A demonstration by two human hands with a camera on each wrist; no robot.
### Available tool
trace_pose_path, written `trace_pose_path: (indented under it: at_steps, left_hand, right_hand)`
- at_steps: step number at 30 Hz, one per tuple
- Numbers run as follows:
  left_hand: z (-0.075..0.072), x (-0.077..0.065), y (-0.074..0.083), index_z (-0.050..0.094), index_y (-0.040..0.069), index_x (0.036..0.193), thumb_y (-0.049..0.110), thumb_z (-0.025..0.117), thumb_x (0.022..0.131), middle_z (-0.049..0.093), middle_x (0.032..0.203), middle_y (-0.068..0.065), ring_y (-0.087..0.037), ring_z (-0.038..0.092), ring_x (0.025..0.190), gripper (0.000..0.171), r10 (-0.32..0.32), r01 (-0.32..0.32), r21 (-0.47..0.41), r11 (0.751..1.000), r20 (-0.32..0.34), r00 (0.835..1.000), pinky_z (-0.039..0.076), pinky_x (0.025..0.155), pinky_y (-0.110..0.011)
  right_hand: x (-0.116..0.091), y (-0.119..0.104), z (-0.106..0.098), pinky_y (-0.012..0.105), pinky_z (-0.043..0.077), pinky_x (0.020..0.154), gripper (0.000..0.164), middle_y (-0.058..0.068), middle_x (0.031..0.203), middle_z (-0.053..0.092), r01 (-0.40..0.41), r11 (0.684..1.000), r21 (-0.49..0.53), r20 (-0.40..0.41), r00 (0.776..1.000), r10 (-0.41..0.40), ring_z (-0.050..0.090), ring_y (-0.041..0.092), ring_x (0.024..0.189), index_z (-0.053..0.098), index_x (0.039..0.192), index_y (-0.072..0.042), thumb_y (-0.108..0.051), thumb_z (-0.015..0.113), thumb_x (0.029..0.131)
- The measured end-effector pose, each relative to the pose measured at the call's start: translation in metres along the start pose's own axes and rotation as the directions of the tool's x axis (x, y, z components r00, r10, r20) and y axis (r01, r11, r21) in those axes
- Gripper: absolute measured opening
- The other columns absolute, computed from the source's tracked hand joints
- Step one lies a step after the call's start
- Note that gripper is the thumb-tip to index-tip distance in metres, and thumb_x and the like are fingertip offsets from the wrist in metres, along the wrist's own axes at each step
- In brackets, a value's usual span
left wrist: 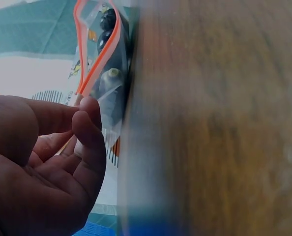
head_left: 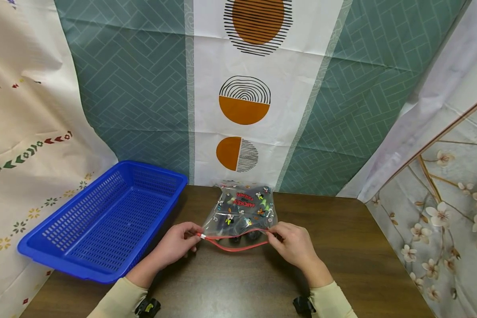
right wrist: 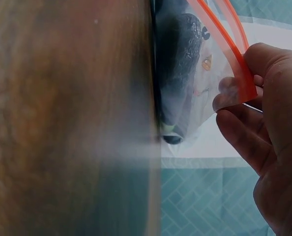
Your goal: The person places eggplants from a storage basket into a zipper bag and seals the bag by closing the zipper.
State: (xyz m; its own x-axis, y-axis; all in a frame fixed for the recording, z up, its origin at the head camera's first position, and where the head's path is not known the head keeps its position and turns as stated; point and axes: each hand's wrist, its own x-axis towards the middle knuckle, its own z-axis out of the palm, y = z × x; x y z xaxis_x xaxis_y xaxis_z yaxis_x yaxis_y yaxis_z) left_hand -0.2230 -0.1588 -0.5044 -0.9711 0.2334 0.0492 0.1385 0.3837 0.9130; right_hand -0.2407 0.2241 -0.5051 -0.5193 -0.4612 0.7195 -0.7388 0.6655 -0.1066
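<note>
A clear slider zip bag (head_left: 240, 216) with printed cartoon figures and red lettering lies on the table, its mouth toward me. The red zip edges (head_left: 232, 250) stand apart in the middle. My left hand (head_left: 177, 242) pinches the bag's left corner beside a white slider (head_left: 202, 236). At the right corner, my right hand (head_left: 295, 244) grips the zip edge between thumb and fingers. Several dark, shiny things (left wrist: 105, 39) lie inside the bag, one with a pale round end (left wrist: 113, 73); their kind I cannot tell.
A blue perforated plastic basket (head_left: 133, 221) stands on the brown wooden table (head_left: 342, 251) to the left of the bag. Patterned cloth (head_left: 143, 88) hangs behind the table, with floral cloth (head_left: 441, 221) at the right side. Dark bands with devices sit on both wrists.
</note>
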Motion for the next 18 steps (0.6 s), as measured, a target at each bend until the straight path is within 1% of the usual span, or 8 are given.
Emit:
trace_pose_path:
  at_steps: [5,13,18]
  left_hand:
    - [0.0004,0.0001,0.0025,0.078,-0.002,0.117,-0.001,0.072,0.104,0.069,0.076,-0.006,-0.023,0.066,0.064,0.015,0.005,-0.004,0.033,0.999,-0.016,1.000,0.051,0.047,-0.029]
    - [0.0000,0.0015,0.0020,0.081,0.001,0.111,0.003,0.074,0.105,0.068,0.072,-0.002,-0.025,0.067,0.064,0.009,0.034,-0.030,0.078,0.997,-0.045,0.998,0.051,0.047,-0.029]
    - [-0.0011,0.0023,0.0006,0.081,0.002,0.109,0.006,0.075,0.106,0.068,0.071,-0.002,-0.027,0.067,0.063,0.008,0.038,-0.033,0.080,0.996,-0.063,0.997,0.051,0.047,-0.029]
  right_hand:
    - [-0.0001,0.0003,-0.0013,0.021,0.045,0.054,0.015,-0.013,0.080,0.069,-0.007,1.000,-0.004,0.001,1.000,0.007,0.053,0.000,0.065,0.079,0.089,-0.019,-0.010,0.090,0.085]
    - [-0.0009,0.0021,-0.0032,0.020,0.047,0.053,0.013,-0.014,0.080,0.069,-0.026,1.000,0.008,0.017,1.000,0.026,0.054,-0.001,0.065,0.080,0.090,-0.019,-0.011,0.089,0.086]
    - [-0.0019,0.0026,-0.0039,0.020,0.050,0.056,0.010,-0.014,0.083,0.069,-0.045,0.998,0.051,0.042,0.998,0.043,0.058,0.002,0.066,0.080,0.092,-0.020,-0.014,0.087,0.088]
